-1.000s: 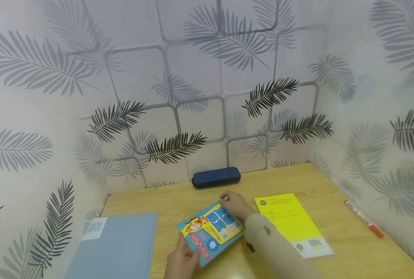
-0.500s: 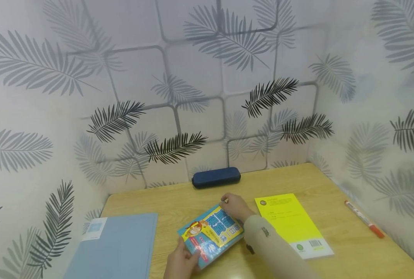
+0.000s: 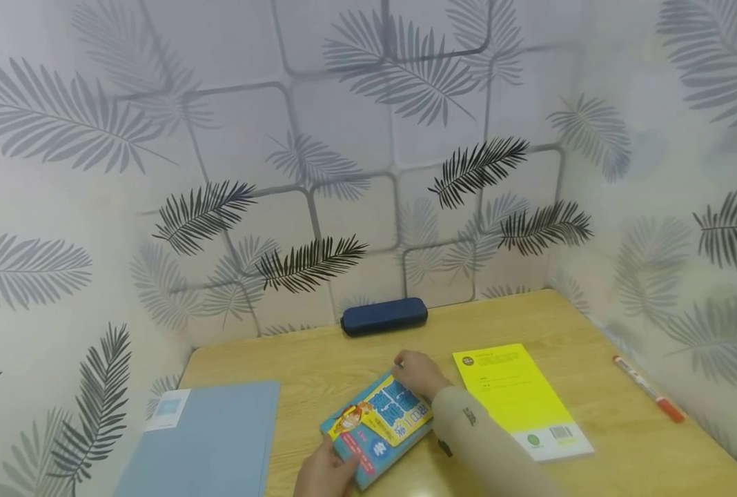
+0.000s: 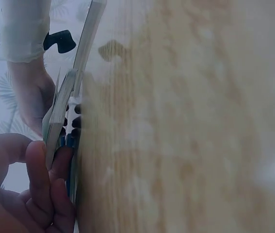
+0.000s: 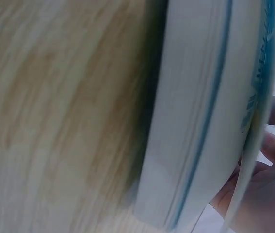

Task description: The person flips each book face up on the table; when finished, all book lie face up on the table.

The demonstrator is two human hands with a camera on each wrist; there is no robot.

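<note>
A thick book (image 3: 381, 424) with a blue and yellow cartoon cover lies at a slant in the middle of the table. My left hand (image 3: 326, 471) grips its near left corner, thumb on the cover. At the far right edge, my right hand (image 3: 421, 375) holds the book with curled fingers. Bent left fingers (image 4: 40, 184) show against the page edges (image 4: 59, 114) in the left wrist view. The right wrist view is filled by the pale page block (image 5: 186, 107), crossed by a thin blue line, with the front part bowed away. The book's underside is hidden.
On the wooden table (image 3: 319, 359), a blue folder (image 3: 213, 435) lies at the left and a yellow book (image 3: 514, 393) at the right. A red-capped marker (image 3: 648, 388) is near the right edge. A dark blue case (image 3: 384, 316) stands against the patterned wall.
The book has shifted slightly right and toward me, and more of its thick near edge shows. Both hands moved a little with it, keeping their hold.
</note>
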